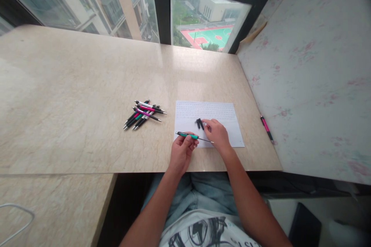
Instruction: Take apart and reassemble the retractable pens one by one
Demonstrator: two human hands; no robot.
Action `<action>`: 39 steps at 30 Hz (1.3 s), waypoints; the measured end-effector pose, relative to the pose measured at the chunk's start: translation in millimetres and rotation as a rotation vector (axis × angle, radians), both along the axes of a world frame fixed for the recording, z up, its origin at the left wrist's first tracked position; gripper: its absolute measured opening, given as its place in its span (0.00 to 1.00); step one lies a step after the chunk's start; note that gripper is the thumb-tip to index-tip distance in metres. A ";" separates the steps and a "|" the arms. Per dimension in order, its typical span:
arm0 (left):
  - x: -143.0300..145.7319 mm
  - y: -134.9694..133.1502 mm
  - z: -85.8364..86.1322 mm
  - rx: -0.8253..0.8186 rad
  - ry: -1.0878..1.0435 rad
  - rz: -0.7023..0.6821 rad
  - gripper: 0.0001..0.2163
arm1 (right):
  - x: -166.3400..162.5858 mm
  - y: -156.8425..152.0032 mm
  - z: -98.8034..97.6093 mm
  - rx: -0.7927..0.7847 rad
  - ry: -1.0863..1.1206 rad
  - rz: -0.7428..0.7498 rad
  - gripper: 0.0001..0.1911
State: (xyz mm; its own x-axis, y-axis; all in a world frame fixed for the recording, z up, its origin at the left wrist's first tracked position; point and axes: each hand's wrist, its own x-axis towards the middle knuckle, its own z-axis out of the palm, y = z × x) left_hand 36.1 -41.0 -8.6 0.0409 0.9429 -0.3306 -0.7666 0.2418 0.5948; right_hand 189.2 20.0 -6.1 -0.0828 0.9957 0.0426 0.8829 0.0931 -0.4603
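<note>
My left hand (182,151) pinches a teal pen barrel (187,135) held level over the near edge of a white sheet of paper (220,114). A thin refill sticks out of the barrel to the right. My right hand (217,133) rests on the paper, fingertips touching two small black pen parts (199,123) lying side by side. Whether the right hand also grips the refill's end I cannot tell. A loose pile of several pens (144,114), pink, teal, white and black, lies to the left of the paper.
A beige marble-patterned table (72,96) runs back to windows. A single pink pen (266,127) lies at the table's right edge beside a pale floral wall panel (319,77). A lower surface with a white cable (17,220) sits at the near left.
</note>
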 end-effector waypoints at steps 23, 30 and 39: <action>0.8 0.5 -0.1 0.005 0.016 0.084 0.09 | 8.5 -18.8 13.1 0.079 0.553 -0.180 0.05; 1.4 0.7 0.0 -0.027 0.023 0.133 0.09 | 18.9 -46.7 35.5 -0.009 0.930 -0.233 0.09; 0.8 1.3 -0.7 -0.020 0.018 0.130 0.10 | 20.0 -54.3 45.3 0.004 0.901 -0.180 0.09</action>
State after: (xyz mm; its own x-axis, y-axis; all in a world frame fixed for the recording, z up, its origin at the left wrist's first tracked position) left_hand 36.9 -39.7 -9.4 -0.0876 0.9329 -0.3494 -0.7818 0.1530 0.6044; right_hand 209.2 -34.4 39.2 0.1396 0.9900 0.0198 0.1920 -0.0075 -0.9814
